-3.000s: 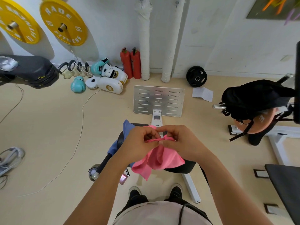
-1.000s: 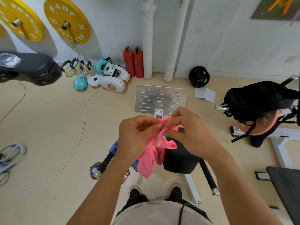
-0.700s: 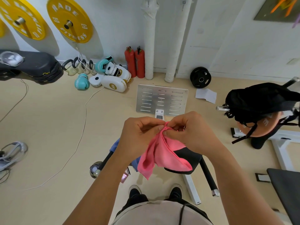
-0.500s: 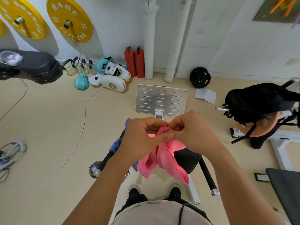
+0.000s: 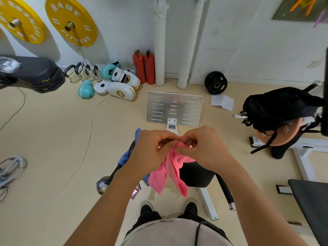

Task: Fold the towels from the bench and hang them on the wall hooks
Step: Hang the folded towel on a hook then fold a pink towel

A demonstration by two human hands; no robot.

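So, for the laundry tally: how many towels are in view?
2: the pink towel held in both hands, the blue towel on the bench behind the left hand. Others may be hidden.

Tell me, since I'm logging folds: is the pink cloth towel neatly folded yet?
Not yet. The pink cloth towel hangs bunched in two uneven flaps, pinched at its top by the left hand and right hand.

Pink towel [image 5: 173, 170]: three seconds back, one broad sheet hanging from an edge stretched between the hands; now gathered into two narrow hanging folds, the right one longer.
Left hand [image 5: 152, 153] and right hand [image 5: 207, 150]: grips drawn closer, fingertips now nearly meeting at the towel's bunched top.
Bench [image 5: 197, 174]: more of its black pad uncovered to the right of the towel.
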